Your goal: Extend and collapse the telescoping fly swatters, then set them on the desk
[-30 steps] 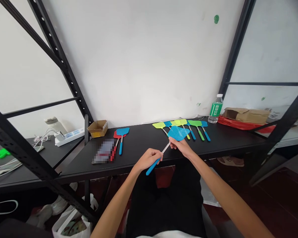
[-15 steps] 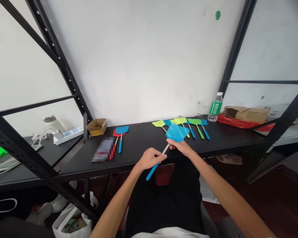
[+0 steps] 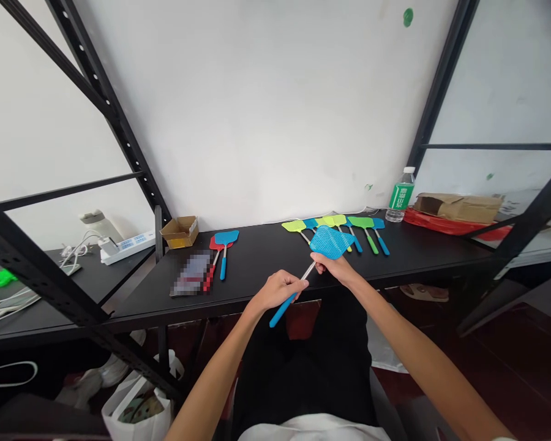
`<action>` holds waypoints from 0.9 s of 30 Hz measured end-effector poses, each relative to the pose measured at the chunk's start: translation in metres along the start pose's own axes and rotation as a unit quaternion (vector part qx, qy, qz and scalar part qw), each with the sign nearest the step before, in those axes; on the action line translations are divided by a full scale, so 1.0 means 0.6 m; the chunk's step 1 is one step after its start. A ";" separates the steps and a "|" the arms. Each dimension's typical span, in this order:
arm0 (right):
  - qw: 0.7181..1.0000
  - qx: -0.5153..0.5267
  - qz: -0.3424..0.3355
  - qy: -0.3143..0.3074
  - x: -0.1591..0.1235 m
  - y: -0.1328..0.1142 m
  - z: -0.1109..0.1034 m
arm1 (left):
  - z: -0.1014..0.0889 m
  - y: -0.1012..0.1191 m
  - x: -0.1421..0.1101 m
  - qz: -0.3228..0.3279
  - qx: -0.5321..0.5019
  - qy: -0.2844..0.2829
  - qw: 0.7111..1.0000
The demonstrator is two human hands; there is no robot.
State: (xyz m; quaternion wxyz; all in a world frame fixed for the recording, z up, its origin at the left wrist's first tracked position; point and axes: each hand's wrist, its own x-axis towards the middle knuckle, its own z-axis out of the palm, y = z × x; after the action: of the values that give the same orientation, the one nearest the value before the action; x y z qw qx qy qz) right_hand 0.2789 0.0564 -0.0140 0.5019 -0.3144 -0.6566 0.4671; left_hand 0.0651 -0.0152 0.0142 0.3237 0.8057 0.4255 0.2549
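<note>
While closed, left hand (image 3: 280, 290) around flyswatter (image 3: 330, 243)

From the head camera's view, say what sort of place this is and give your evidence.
Probably a workroom or storeroom: black metal shelf frames, a power strip and a cardboard box suggest it.

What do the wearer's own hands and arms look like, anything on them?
Left hand and right hand: bare, no gloves. Both forearms: uncovered, no cables; a pale edge at the right one's bottom is too cropped to identify. White top, black trousers.
</note>
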 end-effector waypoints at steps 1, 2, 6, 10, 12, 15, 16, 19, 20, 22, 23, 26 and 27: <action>1.000 0.003 -0.001 0.002 0.000 0.000 0.000 | 0.000 0.000 -0.001 -0.001 -0.006 -0.002 1.000; 1.000 0.003 -0.002 0.002 0.000 0.000 0.000 | -0.001 0.000 -0.001 -0.001 -0.013 -0.004 1.000; 1.000 -0.010 0.001 0.006 -0.001 -0.004 0.001 | -0.002 -0.001 -0.001 0.009 -0.041 -0.018 0.999; 1.000 0.002 -0.011 0.003 -0.002 -0.003 0.001 | -0.004 -0.001 -0.001 0.008 -0.052 -0.025 0.998; 1.000 0.012 -0.014 0.005 -0.001 -0.001 0.001 | -0.005 0.000 -0.001 0.007 -0.056 -0.025 0.998; 1.000 0.017 -0.011 0.010 0.001 0.000 0.001 | -0.007 0.001 -0.002 0.010 -0.058 -0.024 0.998; 1.000 0.018 -0.012 0.011 0.001 0.000 0.002 | -0.007 0.002 -0.003 0.013 -0.060 -0.026 0.998; 0.999 0.029 -0.013 0.014 0.001 -0.003 0.003 | -0.008 0.001 -0.002 0.020 -0.071 -0.033 0.997; 0.999 0.031 -0.012 0.017 0.001 -0.004 0.004 | -0.008 0.000 -0.002 0.019 -0.074 -0.033 0.996; 0.999 0.030 -0.009 0.021 0.000 -0.005 0.004 | -0.008 -0.001 -0.001 0.017 -0.078 -0.031 0.996; 0.999 0.030 -0.007 0.023 0.000 -0.005 0.004 | -0.008 -0.002 -0.001 0.017 -0.080 -0.030 0.996; 0.999 0.035 -0.010 0.024 0.001 -0.004 0.003 | -0.009 0.001 -0.003 0.017 -0.083 -0.032 0.996; 0.999 0.035 -0.012 0.024 0.002 -0.003 0.003 | -0.009 0.002 -0.004 0.018 -0.083 -0.031 0.996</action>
State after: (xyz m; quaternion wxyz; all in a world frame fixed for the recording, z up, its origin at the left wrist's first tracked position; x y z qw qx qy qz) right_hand 0.2771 0.0562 -0.0121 0.5338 -0.2998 -0.6315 0.4758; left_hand 0.0608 -0.0161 0.0184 0.3976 0.7912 0.3780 0.2704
